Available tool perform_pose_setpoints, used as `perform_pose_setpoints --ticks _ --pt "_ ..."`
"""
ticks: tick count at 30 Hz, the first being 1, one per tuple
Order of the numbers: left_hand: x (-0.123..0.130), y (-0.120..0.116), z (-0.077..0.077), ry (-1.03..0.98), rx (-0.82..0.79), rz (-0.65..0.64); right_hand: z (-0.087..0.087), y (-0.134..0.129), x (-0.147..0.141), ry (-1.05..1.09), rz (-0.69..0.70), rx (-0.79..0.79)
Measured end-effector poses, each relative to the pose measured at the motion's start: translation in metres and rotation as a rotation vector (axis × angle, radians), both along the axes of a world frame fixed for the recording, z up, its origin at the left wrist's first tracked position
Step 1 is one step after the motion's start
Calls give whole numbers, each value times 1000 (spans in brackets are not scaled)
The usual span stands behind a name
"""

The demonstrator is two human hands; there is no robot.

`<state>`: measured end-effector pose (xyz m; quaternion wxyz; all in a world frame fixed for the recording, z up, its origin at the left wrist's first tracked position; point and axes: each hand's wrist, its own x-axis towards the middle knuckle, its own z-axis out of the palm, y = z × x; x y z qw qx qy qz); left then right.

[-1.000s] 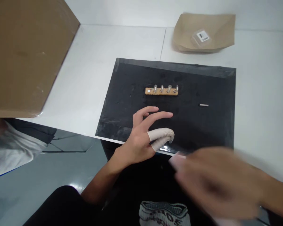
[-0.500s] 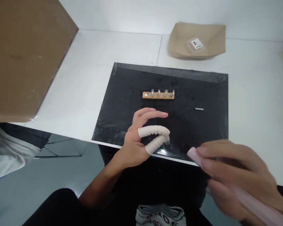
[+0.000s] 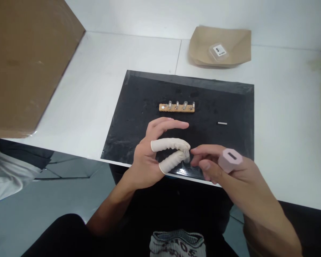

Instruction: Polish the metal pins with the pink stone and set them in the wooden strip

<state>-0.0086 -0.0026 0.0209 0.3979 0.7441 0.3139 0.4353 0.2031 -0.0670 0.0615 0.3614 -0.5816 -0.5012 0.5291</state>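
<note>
My left hand [image 3: 155, 153] wears white finger covers on thumb and index finger, which pinch a small clear piece [image 3: 186, 157] over the front of the black mat [image 3: 141, 89]. Just right of it is my right hand [image 3: 224, 167], its fingertips near the clear piece. A pale pink faceted tool [image 3: 230, 160] with a dark slot in its end rests in the crook of that hand. Farther back on the mat lies a tan strip [image 3: 176, 108] holding several small clear upright parts. A short metallic bar [image 3: 222, 123] lies to the right.
A brown paper tray [image 3: 238, 46] at the back holds a labelled clear case [image 3: 218, 52]. A large brown cardboard box [image 3: 29, 67] stands on the left of the white table [image 3: 289, 125]. Part of a person's light clothing [image 3: 5, 175] shows at the lower left.
My right hand has moved left to the clear piece, and the pink tool has swung round in it, its slotted end now facing up. My left hand keeps its pinch.
</note>
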Motion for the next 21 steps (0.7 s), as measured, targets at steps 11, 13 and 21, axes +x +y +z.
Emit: perform_pose_setpoints --ticks 11,13,21 --pt "1 -4 -1 70 70 -10 6 2 -5 -32 -88 10" --pt "0 -4 -2 78 88 -15 7 2 -6 -24 -79 -12" --pt "-1 -3 -5 69 99 -28 4 -1 -7 -32 -74 -71"
